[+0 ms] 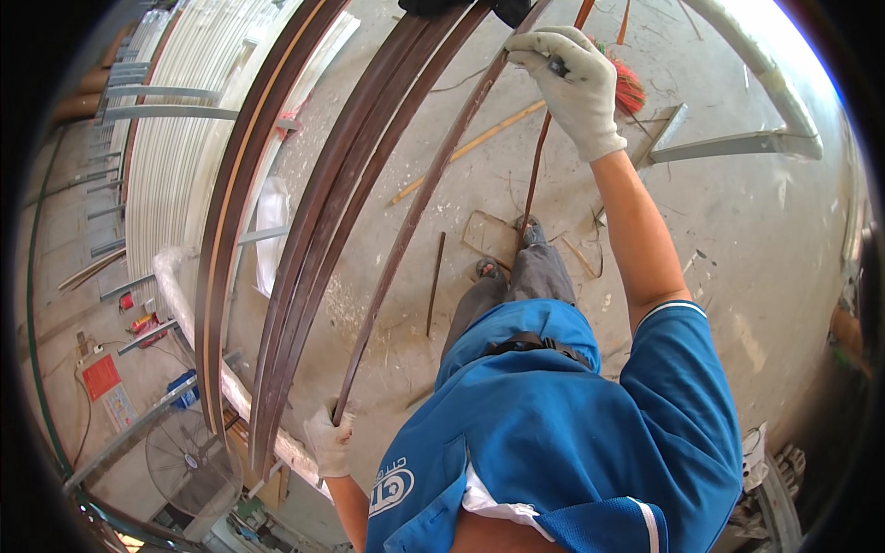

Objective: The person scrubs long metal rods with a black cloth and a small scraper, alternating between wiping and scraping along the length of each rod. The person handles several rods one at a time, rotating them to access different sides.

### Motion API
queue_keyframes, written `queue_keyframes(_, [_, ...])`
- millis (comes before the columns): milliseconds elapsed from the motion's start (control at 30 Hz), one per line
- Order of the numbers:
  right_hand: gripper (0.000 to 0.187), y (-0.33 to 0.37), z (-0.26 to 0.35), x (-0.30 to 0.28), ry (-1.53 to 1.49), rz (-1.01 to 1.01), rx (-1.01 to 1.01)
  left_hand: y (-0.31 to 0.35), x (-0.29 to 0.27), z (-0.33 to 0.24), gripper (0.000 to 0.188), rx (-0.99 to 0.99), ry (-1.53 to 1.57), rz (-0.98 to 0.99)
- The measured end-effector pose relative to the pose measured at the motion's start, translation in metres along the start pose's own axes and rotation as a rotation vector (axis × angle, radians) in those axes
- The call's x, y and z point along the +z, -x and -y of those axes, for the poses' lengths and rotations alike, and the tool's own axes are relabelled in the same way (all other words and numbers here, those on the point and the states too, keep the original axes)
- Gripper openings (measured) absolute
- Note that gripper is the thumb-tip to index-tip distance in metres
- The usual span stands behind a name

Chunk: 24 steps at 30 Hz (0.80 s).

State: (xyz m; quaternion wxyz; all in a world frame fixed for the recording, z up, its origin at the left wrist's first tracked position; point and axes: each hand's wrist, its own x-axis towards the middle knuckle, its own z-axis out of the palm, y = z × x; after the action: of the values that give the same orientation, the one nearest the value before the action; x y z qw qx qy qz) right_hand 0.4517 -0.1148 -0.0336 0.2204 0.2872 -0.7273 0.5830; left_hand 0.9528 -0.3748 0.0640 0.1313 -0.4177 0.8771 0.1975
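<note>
Dark brown strip (417, 210), long and slender, slants through the middle of the frame, from the gloved left hand (332, 441) low on the left to the gloved right hand (573, 88) at the upper right. The left hand is closed round the lower end; the right hand holds narrowly, fingertips pinched on the strip, which runs on past them and leaves the frame at the top edge. Just left of it, a group of wider dark brown profiles (318, 207) curves down toward the lower left; beyond them stand another brown profile with a pale orange stripe (241, 115) and, at the upper left, a stack of white strips (166, 175). The likeliest trouble, I judge, is bending or twisting: with so slim a piece held at two distant spots, uneven movement of the hands could bow it. The lens curves straight edges, so I cannot tell whether it bows now. The right hand's light pinch could slip on smooth fabric gloves, letting the upper stretch drop or swing. Its far end is out of view and could catch on something unnoticed, while a sideways drift to the left could scuff it against the profiles. Footing is another risk: a thin dark bar (436, 286) lies near the feet (532, 232) in the centre, and a yellowish wooden stick (470, 152) lies above it, so a careless step could trip the person and jerk the strip.
</note>
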Motion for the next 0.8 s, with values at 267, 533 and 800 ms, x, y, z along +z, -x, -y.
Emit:
queue_keyframes(267, [0.023,0.009,0.007,0.008,0.109,0.027,0.038,-0.004,0.002,0.004,0.039,-0.017,0.114,0.014])
queue_keyframes(533, [0.004,0.035,0.048,-0.014,-0.255,0.447,0.220,-0.009,-0.006,-0.002,0.038,-0.018,0.057,0.015])
queue_keyframes(800, [0.015,0.019,0.042,-0.033,-0.128,0.580,0.336,-0.010,-0.009,-0.004,0.041,-0.013,-0.007,-0.002])
